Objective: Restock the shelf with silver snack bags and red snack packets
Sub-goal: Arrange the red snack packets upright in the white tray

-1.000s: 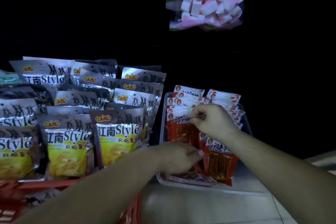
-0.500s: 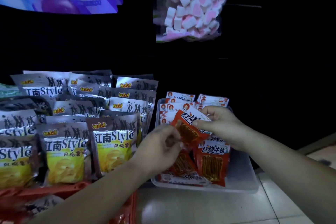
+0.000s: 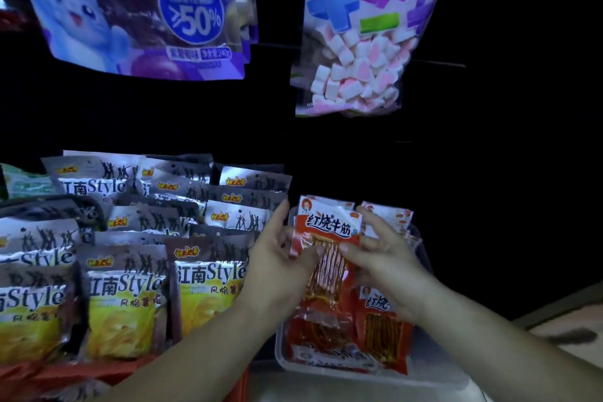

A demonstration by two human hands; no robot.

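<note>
The glossy red snack packet [image 3: 329,227] could slip and fall crooked among the loose ones in the clear tray [image 3: 434,369], since only its side edges are held. The left hand [image 3: 282,258] and right hand [image 3: 388,258] each have a narrow grip, thumb in front, pinching it upright above the tray

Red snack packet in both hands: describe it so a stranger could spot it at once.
Right of the silver snack bags sits a clear plastic tray of red snack packets. Above it, left hand and right hand pinch one red snack packet upright. Unlike the others resting in the tray, it is held aloft, its white band with black characters fully showing.
</note>
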